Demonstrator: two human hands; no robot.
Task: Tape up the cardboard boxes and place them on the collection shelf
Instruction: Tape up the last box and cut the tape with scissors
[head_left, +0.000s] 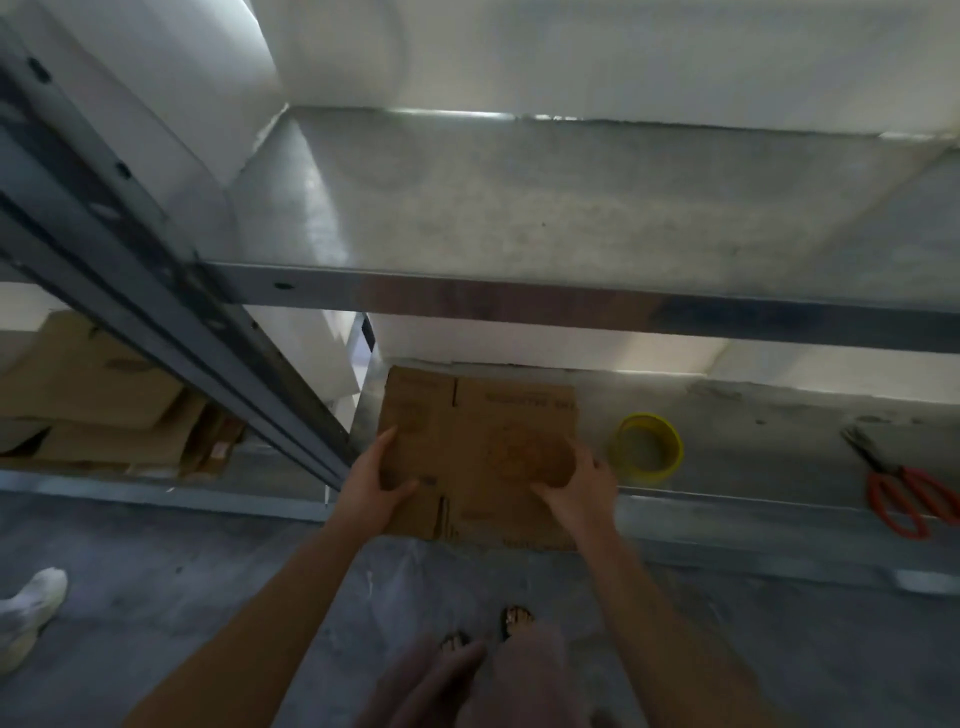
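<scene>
A flattened brown cardboard box (480, 447) lies on the lower metal shelf (737, 457), its near edge hanging over the shelf's front lip. My left hand (376, 480) grips its left edge, thumb on top. On the box's right side my right hand (576, 486) holds it, fingers curled over the top face. A yellow roll of tape (649, 448) stands on the shelf just right of the box. Orange-handled scissors (906, 493) lie farther right on the same shelf.
An upper metal shelf (519, 208) juts out above the lower one, with a slanted steel upright (156, 291) at the left. More flattened cardboard (104, 400) is stacked at lower left. A white shoe (28, 608) stands on the grey floor; my feet (488, 631) are below.
</scene>
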